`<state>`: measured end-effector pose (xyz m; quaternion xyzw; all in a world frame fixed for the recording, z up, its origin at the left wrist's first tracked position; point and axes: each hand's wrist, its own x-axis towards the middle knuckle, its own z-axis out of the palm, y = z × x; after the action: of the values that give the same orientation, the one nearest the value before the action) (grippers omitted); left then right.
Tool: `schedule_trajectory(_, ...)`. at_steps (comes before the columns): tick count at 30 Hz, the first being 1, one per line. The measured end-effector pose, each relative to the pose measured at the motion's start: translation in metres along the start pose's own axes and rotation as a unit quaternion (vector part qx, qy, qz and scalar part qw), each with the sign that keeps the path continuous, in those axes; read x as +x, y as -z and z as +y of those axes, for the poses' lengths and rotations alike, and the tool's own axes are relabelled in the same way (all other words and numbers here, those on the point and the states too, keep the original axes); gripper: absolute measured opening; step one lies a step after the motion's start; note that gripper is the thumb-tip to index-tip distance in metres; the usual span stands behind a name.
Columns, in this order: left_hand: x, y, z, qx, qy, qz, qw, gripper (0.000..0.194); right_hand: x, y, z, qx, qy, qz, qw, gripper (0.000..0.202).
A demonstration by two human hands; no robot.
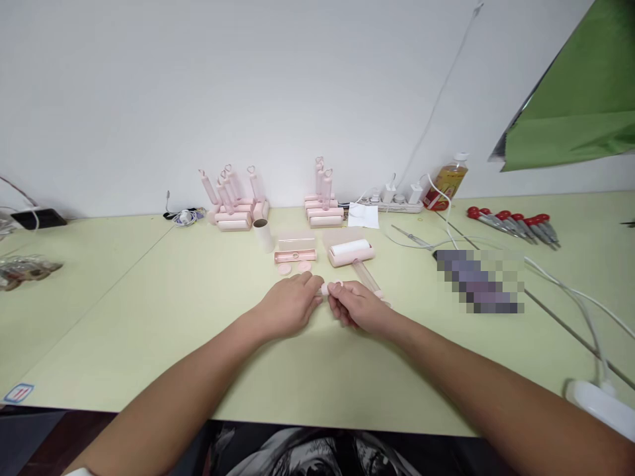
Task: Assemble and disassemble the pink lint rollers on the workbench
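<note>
My left hand (292, 305) and my right hand (358, 307) meet over the table, both closed on a small pale pink part (325, 289) that shows between them; the fingers hide most of it. Just beyond lie two round pink caps (284, 269) and an open pink case (296, 256) with a clear lid. Behind my right hand is a pink holder (351, 252) with a white roll in it. A clear pink handle (366, 274) lies partly behind my right hand. A cardboard tube (263, 236) stands left of the open case.
Along the wall stand pink rollers with upright handles (233, 219), a power strip (405, 206) and a bottle (446, 182). Scissors (411, 237), a blurred-out object (476, 281), red-capped items (516, 225) and white cables lie to the right. A white plug block (600, 404) is near the right edge.
</note>
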<state>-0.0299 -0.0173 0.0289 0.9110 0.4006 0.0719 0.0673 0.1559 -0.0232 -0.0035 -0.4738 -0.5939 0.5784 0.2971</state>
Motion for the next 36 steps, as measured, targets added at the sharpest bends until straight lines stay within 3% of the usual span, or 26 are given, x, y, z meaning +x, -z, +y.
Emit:
schedule_trajectory(7, 0.002, -0.006, 0.006, -0.003, 0.053, -0.005, 0.999, 0.041, 0.002, 0.0, 0.008, -0.008, 0.107, 0.013, 0.994, 0.052)
schedule_trajectory(14, 0.003, -0.008, 0.005, -0.023, 0.06, 0.011, 0.998, 0.041, 0.0, 0.0, 0.009, -0.013, 0.163, 0.007, 0.987, 0.05)
schedule_trajectory(17, 0.004, -0.008, 0.0, -0.116, 0.052, 0.016, 0.992, 0.04, 0.0, 0.001, 0.008, -0.002, 0.171, 0.002, 0.985, 0.051)
schedule_trajectory(21, 0.006, -0.007, -0.008, -0.329, 0.029, 0.03, 0.943, 0.037, 0.003, 0.008, 0.002, 0.002, 0.193, 0.034, 0.981, 0.056)
schedule_trajectory(24, 0.006, -0.004, -0.014, -0.384, 0.023, 0.023, 0.923, 0.028, 0.006, 0.013, 0.001, -0.015, 0.188, 0.079, 0.979, 0.058)
schedule_trajectory(26, 0.004, -0.002, -0.018, -0.386, 0.026, -0.006, 0.922, 0.021, 0.009, 0.014, 0.003, -0.025, 0.171, 0.094, 0.98, 0.057)
schedule_trajectory(30, 0.001, 0.0, -0.027, -0.311, 0.019, -0.015, 0.95, 0.05, 0.011, 0.009, 0.008, -0.023, 0.15, 0.093, 0.984, 0.054)
schedule_trajectory(33, 0.001, 0.001, -0.034, -0.269, 0.025, 0.019, 0.963, 0.055, 0.01, 0.006, 0.008, -0.027, 0.144, 0.089, 0.985, 0.052)
schedule_trajectory(36, 0.003, 0.005, -0.039, -0.289, 0.061, 0.097, 0.95, 0.039, 0.009, 0.005, 0.007, -0.033, 0.141, 0.089, 0.986, 0.052)
